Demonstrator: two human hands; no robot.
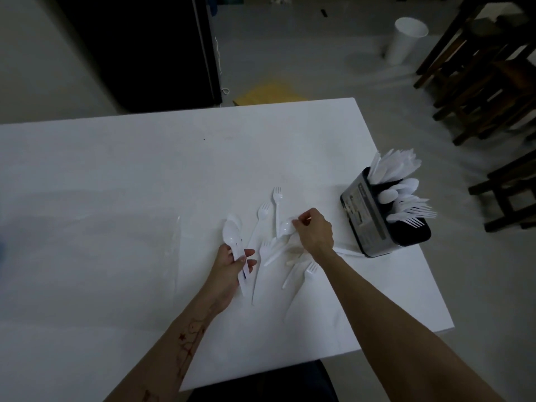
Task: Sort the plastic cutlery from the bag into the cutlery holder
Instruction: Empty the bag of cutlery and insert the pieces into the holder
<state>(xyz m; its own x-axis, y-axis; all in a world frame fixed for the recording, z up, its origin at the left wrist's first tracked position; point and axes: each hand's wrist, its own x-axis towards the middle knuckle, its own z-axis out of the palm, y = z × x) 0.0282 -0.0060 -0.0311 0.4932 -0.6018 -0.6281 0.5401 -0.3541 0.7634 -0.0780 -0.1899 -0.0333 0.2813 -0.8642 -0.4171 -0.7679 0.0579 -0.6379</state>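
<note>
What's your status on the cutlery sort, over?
Left hand holds spoons. Right hand pinches a spoon from the loose pile. Cutlery holder part-filled, forks left on table. Nothing blocking.

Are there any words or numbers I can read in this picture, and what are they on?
None can be read.
The label on the side of the cutlery holder has printing, but it is too small and blurred to read.
</note>
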